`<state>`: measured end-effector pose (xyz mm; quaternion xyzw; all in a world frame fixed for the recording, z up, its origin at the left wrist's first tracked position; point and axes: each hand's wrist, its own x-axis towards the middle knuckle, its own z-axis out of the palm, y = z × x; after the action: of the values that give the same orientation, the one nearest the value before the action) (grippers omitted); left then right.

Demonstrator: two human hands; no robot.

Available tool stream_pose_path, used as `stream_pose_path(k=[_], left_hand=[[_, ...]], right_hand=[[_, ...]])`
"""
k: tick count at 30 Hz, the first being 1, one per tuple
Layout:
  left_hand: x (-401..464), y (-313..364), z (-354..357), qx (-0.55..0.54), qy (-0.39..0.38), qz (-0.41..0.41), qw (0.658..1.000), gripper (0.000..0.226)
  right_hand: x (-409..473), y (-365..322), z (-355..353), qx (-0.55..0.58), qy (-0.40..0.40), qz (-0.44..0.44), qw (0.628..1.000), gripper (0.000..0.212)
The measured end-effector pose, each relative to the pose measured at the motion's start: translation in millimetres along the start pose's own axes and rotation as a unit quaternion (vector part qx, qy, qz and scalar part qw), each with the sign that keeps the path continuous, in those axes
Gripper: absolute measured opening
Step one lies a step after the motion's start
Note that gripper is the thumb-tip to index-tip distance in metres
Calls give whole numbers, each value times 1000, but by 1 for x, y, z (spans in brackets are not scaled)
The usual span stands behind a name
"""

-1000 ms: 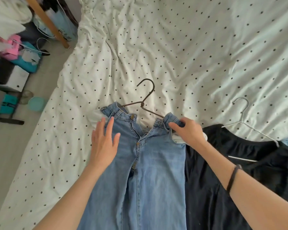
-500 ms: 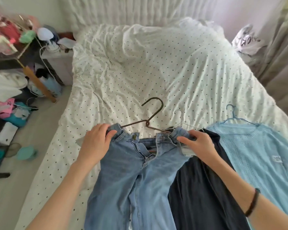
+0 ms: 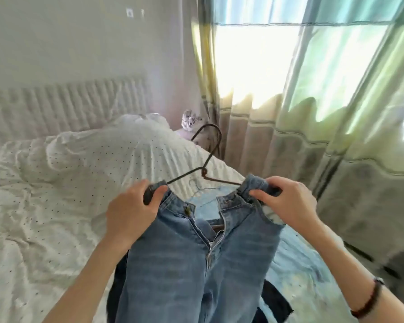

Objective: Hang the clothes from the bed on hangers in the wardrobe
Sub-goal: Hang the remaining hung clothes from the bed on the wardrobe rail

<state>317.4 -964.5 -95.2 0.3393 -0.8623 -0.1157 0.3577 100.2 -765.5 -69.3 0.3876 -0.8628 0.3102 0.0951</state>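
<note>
Nearest the camera, the blue jeans [image 3: 196, 264] are hanging in the air above the bed, waistband up and fly unzipped, carried by both hands. The left hand [image 3: 131, 210] is gripping the left end of the waistband together with the dark end of the wire hanger [image 3: 205, 169], and the right hand [image 3: 287, 201] is pinching the right end of the waistband, fingers curled round the denim. The hanger's arms are running into the waistband and its hook is pointing up and away, so the jeans look to be on their hanger and ready for carrying to the wardrobe, which is not in view. Under and behind the jeans, a dark garment [image 3: 275, 301] and a light blue garment [image 3: 296, 259] are lying on the dotted bedsheet [image 3: 56, 206]; whether they are on hangers cannot be told here. By this reckoning one piece is being lifted off and at least two are waiting. Farther off, the padded headboard [image 3: 63, 106] and the sunlit curtains [image 3: 313, 113] are closing the scene.
</note>
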Motion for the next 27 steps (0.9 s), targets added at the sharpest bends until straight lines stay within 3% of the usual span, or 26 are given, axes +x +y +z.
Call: stream_pose_path(k=[13,18,22,27], left_hand=[[-32,329,94,-229,-63,201,950,33],[-69,439,134,-297,-111,267,910,32],[-113,519,171,-353,-203,318,856,28],[-159,620,208,-390,-275,378,794,24]], right_hand=[[-141,198,-262,-143,198,116,963,55],[-213,247,-344,-149,173,220,948,40],[-273,277,-379,-181,117,368,905,45],[-332,297,-413,-245,162,469,833,46]])
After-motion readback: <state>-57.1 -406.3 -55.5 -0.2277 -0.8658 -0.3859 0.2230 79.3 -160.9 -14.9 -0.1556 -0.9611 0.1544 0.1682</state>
